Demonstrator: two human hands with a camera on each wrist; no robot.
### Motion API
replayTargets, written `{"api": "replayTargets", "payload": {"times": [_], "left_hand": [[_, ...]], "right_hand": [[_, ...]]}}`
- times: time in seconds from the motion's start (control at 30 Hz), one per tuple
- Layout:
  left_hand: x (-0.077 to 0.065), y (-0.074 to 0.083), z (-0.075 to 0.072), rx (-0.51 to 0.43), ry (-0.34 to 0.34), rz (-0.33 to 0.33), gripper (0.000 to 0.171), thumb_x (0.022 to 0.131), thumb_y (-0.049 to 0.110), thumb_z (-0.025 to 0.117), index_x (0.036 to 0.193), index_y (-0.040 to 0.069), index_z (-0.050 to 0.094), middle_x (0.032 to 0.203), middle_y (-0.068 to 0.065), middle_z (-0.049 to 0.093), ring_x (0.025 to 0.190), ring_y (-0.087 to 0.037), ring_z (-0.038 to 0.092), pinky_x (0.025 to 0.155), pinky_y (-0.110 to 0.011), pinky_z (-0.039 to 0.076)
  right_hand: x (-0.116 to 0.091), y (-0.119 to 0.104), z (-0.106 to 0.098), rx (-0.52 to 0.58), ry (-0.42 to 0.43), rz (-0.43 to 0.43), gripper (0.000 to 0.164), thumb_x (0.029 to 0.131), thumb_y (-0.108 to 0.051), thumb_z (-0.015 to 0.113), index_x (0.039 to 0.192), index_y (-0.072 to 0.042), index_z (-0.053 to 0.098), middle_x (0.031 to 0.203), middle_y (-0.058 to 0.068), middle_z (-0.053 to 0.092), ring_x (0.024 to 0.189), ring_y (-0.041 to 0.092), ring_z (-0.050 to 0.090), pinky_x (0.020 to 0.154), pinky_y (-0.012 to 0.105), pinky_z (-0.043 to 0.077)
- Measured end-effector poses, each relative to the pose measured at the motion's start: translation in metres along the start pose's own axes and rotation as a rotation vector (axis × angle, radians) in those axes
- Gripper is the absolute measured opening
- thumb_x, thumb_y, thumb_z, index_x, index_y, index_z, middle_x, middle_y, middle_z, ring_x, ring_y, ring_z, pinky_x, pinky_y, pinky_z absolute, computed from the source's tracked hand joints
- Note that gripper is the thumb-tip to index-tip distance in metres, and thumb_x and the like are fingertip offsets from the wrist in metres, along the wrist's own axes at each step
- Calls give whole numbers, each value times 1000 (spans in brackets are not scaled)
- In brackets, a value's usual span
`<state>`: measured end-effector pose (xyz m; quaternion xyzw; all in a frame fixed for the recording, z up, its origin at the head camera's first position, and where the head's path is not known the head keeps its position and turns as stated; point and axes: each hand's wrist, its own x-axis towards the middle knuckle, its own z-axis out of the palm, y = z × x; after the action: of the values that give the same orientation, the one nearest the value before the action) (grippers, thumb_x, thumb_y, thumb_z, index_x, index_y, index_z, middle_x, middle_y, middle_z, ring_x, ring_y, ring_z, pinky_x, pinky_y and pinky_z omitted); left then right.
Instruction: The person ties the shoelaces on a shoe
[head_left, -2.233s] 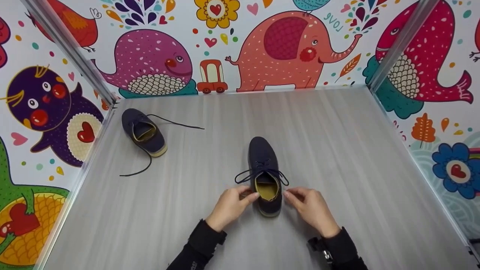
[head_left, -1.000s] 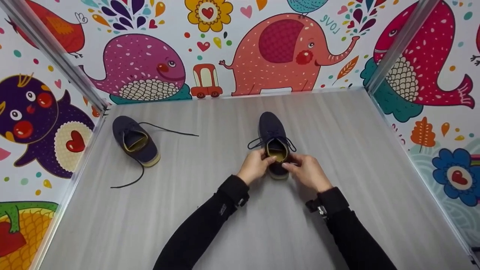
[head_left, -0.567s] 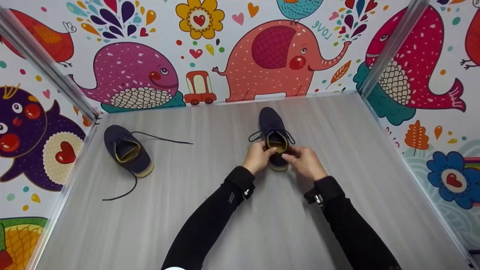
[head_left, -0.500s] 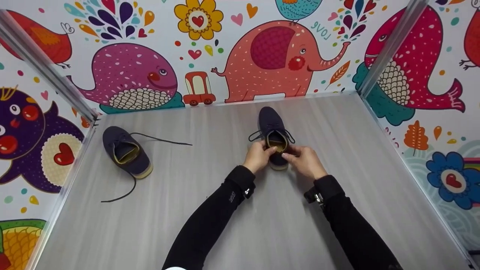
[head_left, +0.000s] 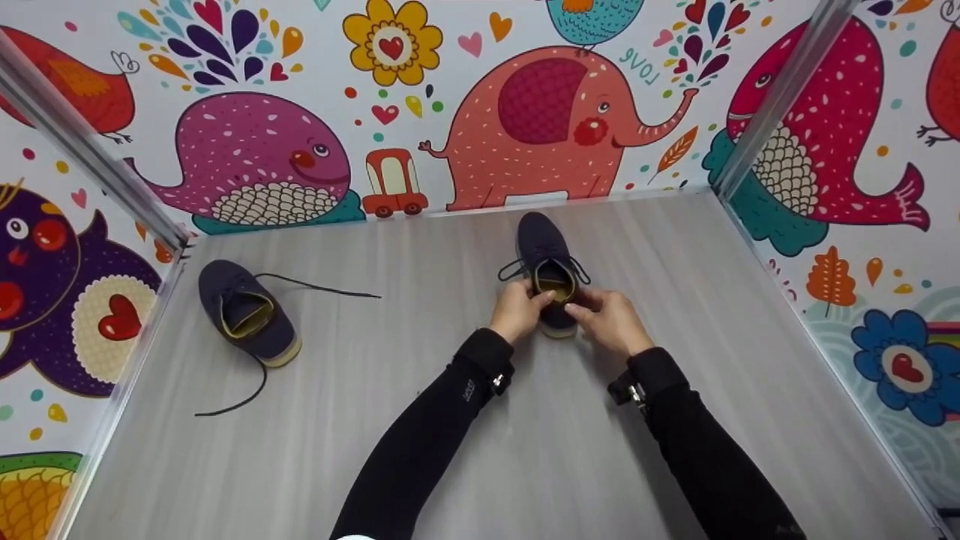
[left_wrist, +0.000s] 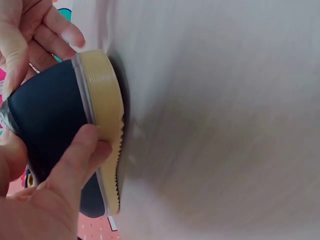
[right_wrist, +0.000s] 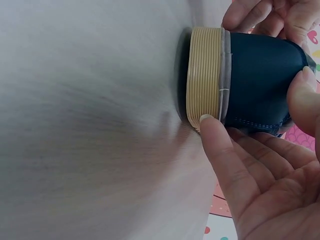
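Note:
A dark navy lace-up shoe (head_left: pixel 544 247) stands on the floor right of centre, toe toward the back wall, its lace tied in a bow. My left hand (head_left: pixel 517 311) holds the left side of its heel end, thumb at the opening's rim. On the right side my right hand (head_left: pixel 611 322) grips it likewise, thumb on the collar. In the left wrist view, the left fingers (left_wrist: pixel 75 155) lie along the navy side and tan sole. The right wrist view shows the right index finger (right_wrist: pixel 222 150) touching the ribbed sole (right_wrist: pixel 205 75) at the heel.
A second navy shoe (head_left: pixel 251 311) stands at the left, angled, its dark lace (head_left: pixel 319 286) loose and trailing on both sides. The grey wood-look floor (head_left: pixel 420 322) is bounded by panels with cartoon animals, such as an elephant (head_left: pixel 544 127), and metal corner posts (head_left: pixel 780 97).
Both hands have closed in on the tied shoe's heel and it has moved forward toward the back wall. Over the last half second the hands and shoe hold nearly still; the head view shifts slightly.

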<state>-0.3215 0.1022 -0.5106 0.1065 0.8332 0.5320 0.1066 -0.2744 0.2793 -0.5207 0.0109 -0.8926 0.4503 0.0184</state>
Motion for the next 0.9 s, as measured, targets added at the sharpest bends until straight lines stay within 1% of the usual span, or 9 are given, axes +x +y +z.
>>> {"api": "replayTargets", "payload": {"times": [0.13,0.23,0.37,0.47,0.57,0.6,0.67,0.77,0.9], "left_hand": [[-2,-2,0,-21,5,0,26,97,18,65,114,-1,69,103,-6,71,94,-13,65,82,-26,52],[-4,-2,0,-8,8,13,27,98,21,64,115,0,69,100,-4,70,87,-11,62,76,-23,50],[-7,-3,-3,20,-8,29,29,100,25,61,116,3,68,97,-4,69,80,-14,60,69,-25,48],[-13,-4,-7,26,-11,32,38,101,28,60,127,1,64,114,-9,69,97,-16,64,80,-26,51],[-24,-6,-15,34,-8,28,45,101,31,59,135,1,58,128,-11,64,114,-17,61,93,-30,49],[-28,-6,-19,44,-3,30,46,101,32,59,135,1,58,130,-11,63,118,-18,59,96,-31,48],[-37,-8,-29,64,9,38,44,102,34,57,131,1,62,125,-10,66,114,-19,62,95,-33,48],[-51,-13,-50,43,31,37,39,102,34,57,121,2,69,113,-12,71,101,-25,67,84,-34,53],[-69,-24,-86,-40,85,21,36,102,31,57,112,-1,72,102,-18,71,85,-31,70,69,-30,56]], "right_hand": [[-2,0,1,14,-15,17,53,96,-28,68,138,1,55,126,19,64,99,27,67,86,40,52],[-5,-2,0,9,-23,29,55,97,-31,66,140,1,53,128,19,62,105,29,66,88,40,51],[-8,-5,-3,-9,-24,46,59,97,-36,65,140,2,52,128,20,62,110,31,63,91,43,50],[-13,-10,-6,-11,-4,39,58,97,-36,65,138,3,54,126,20,64,110,32,63,92,44,49],[-22,-16,-9,5,42,19,50,98,-31,64,134,3,58,122,19,66,109,31,64,90,42,50],[-26,-17,-11,20,59,17,46,99,-29,64,131,3,61,119,19,67,106,31,66,88,41,52],[-35,-20,-13,57,88,11,37,99,-23,63,125,3,65,113,20,69,97,28,68,81,36,54],[-50,-22,-15,122,112,14,26,100,-15,61,116,3,69,103,20,71,85,24,70,71,27,55],[-72,-21,-15,180,129,19,19,99,-10,61,108,4,71,95,16,72,79,22,70,68,25,56]]}}
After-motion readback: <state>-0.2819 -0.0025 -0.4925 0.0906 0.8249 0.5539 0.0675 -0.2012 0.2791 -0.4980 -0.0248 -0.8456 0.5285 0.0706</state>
